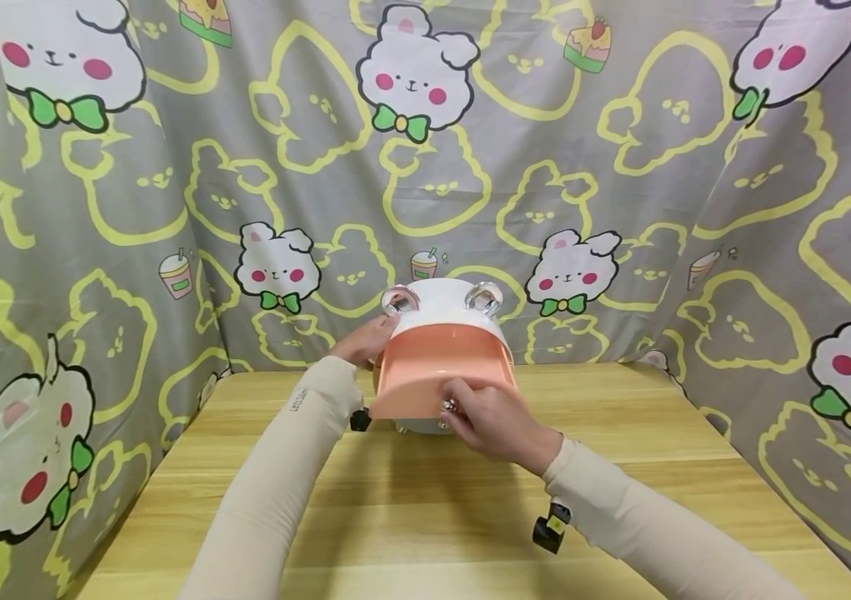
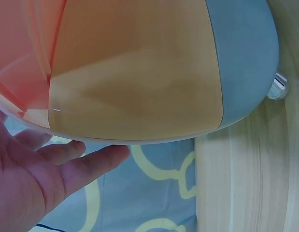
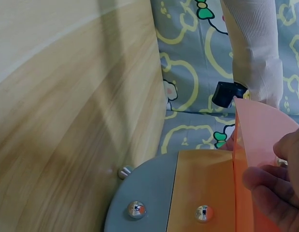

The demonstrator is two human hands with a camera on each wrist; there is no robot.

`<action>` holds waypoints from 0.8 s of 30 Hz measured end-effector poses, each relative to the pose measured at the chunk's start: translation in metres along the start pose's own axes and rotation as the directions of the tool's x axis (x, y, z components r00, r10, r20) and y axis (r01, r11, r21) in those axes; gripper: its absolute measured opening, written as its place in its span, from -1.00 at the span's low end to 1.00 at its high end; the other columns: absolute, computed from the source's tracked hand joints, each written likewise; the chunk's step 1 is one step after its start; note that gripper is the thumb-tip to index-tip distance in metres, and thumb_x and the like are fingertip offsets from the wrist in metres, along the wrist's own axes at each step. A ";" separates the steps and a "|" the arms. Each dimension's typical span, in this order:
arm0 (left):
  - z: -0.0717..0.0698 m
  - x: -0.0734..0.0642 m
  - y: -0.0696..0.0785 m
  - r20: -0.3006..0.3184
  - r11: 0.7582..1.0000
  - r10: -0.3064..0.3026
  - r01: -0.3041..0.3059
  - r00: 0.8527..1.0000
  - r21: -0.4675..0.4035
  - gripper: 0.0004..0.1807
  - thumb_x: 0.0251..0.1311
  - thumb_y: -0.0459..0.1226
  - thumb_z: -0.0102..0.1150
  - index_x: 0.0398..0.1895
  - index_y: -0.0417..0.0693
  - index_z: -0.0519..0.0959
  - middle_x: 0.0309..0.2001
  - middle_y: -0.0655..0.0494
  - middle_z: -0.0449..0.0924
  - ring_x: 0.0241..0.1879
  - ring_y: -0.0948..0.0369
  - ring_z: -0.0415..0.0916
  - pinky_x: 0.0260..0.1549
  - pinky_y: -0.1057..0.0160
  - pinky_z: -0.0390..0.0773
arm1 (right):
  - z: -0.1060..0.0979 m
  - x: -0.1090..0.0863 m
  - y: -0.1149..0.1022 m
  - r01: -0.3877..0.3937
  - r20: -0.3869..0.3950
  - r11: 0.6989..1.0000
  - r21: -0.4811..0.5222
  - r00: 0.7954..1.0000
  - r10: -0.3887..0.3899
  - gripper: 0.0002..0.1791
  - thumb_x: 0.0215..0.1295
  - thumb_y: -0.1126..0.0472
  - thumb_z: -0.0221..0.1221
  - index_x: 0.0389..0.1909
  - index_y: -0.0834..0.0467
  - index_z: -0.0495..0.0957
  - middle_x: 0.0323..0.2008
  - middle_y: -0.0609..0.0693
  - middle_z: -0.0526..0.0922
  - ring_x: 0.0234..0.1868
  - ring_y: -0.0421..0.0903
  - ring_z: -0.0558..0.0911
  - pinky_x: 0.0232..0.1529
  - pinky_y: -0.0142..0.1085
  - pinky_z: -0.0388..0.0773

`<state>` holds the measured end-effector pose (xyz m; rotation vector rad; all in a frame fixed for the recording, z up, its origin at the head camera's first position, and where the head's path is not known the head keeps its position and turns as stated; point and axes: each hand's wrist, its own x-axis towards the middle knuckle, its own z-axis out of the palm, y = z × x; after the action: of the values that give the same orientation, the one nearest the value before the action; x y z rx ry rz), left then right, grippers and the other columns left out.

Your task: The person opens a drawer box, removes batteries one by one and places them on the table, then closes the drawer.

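Observation:
A small rounded drawer cabinet [image 1: 440,302] with a white top and two clear bear-like ears stands on the table. Its salmon-pink top drawer [image 1: 406,398] is pulled out toward me. My right hand [image 1: 491,421] pinches the silver knob [image 1: 449,406] on that drawer's front. Against the cabinet's left side rests my left hand [image 2: 28,179], its fingers extended along the edge. Below the pulled-out drawer, the tan middle drawer [image 3: 200,181] and the grey bottom drawer [image 3: 147,186] sit closed, each with a round silver knob.
The cabinet stands on short silver feet [image 3: 125,171] toward the back of the wooden table [image 1: 410,525]. A grey curtain [image 1: 410,183] printed with bears and yellow outlines encloses the back and both sides. Black wrist cameras [image 1: 549,530] hang below both sleeves.

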<state>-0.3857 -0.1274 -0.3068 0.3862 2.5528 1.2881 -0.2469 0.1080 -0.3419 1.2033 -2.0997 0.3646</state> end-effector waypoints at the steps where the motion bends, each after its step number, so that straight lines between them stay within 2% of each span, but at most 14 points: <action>1: 0.000 0.000 0.000 0.004 1.000 -0.001 0.001 1.000 0.000 -0.32 0.47 0.17 -0.52 0.47 -0.01 0.09 0.31 -0.11 0.23 0.14 -0.07 0.35 -0.06 -0.17 0.51 | 0.000 0.000 0.001 -0.001 -0.001 1.000 0.001 1.000 0.001 -0.73 0.21 0.21 0.30 -0.21 0.17 0.40 -0.56 -0.19 0.43 -0.61 -0.35 0.41 -0.53 -0.46 0.43; 8: 0.000 -0.001 0.000 0.011 1.000 0.012 -0.012 1.000 -0.019 -0.36 0.48 0.16 -0.55 0.34 -0.06 0.21 0.21 -0.14 0.32 0.09 -0.07 0.41 -0.09 -0.17 0.52 | 0.002 0.003 0.010 -0.022 -0.041 1.000 0.003 0.999 0.022 -0.76 0.19 0.23 0.29 -0.24 0.16 0.42 -0.57 -0.18 0.46 -0.61 -0.36 0.45 -0.48 -0.45 0.47; 15: 0.000 0.001 -0.003 0.017 1.000 -0.006 0.007 1.000 -0.030 -0.35 0.47 0.17 -0.53 0.38 -0.03 0.18 0.26 -0.13 0.28 0.16 -0.08 0.35 -0.05 -0.20 0.49 | 0.006 0.008 0.018 0.000 -0.068 1.000 -0.027 0.998 -0.002 -0.76 0.15 0.25 0.31 -0.27 0.18 0.44 -0.59 -0.17 0.44 -0.64 -0.37 0.41 -0.52 -0.48 0.42; 20: 0.000 0.002 -0.001 0.006 1.000 0.008 -0.007 1.000 -0.011 -0.34 0.47 0.18 -0.54 0.38 -0.02 0.19 0.26 -0.12 0.28 0.16 -0.07 0.34 -0.10 -0.15 0.53 | 0.006 0.012 0.022 -0.035 -0.045 0.999 -0.018 0.998 0.034 -0.76 0.17 0.25 0.31 -0.25 0.18 0.43 -0.59 -0.15 0.44 -0.66 -0.35 0.39 -0.56 -0.50 0.39; 24: -0.002 0.000 0.000 0.010 1.000 -0.006 0.006 1.000 -0.010 -0.34 0.47 0.19 -0.52 0.38 0.00 0.20 0.27 -0.10 0.28 0.17 -0.06 0.32 -0.10 -0.15 0.53 | 0.008 0.015 0.025 -0.056 -0.028 0.998 -0.035 0.998 0.055 -0.76 0.19 0.23 0.31 -0.24 0.18 0.44 -0.60 -0.17 0.42 -0.68 -0.35 0.35 -0.58 -0.50 0.35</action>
<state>-0.3863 -0.1286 -0.3057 0.3817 2.5362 1.2937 -0.2764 0.1079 -0.3353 1.1151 -2.1115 0.3653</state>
